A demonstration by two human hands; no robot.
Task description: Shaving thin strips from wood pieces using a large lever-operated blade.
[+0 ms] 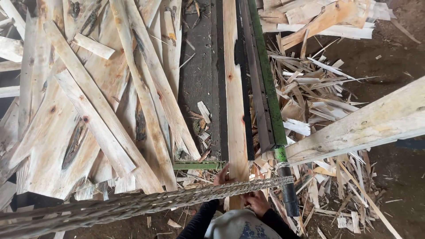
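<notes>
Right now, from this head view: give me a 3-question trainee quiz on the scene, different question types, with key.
1. True or false: both hands, the left hand and the right hand, are at the near end of the long plank that runs along the dark bed.
2. Multiple choice: the green rail lies where, relative to that plank? A) to its left B) to its right C) across it
3. Fill in: the twisted rope crosses the view in front of the hands, and the pile of offcut boards lies on the ____ side of the plank.

Key: 1 true; 2 B; 3 left
</notes>
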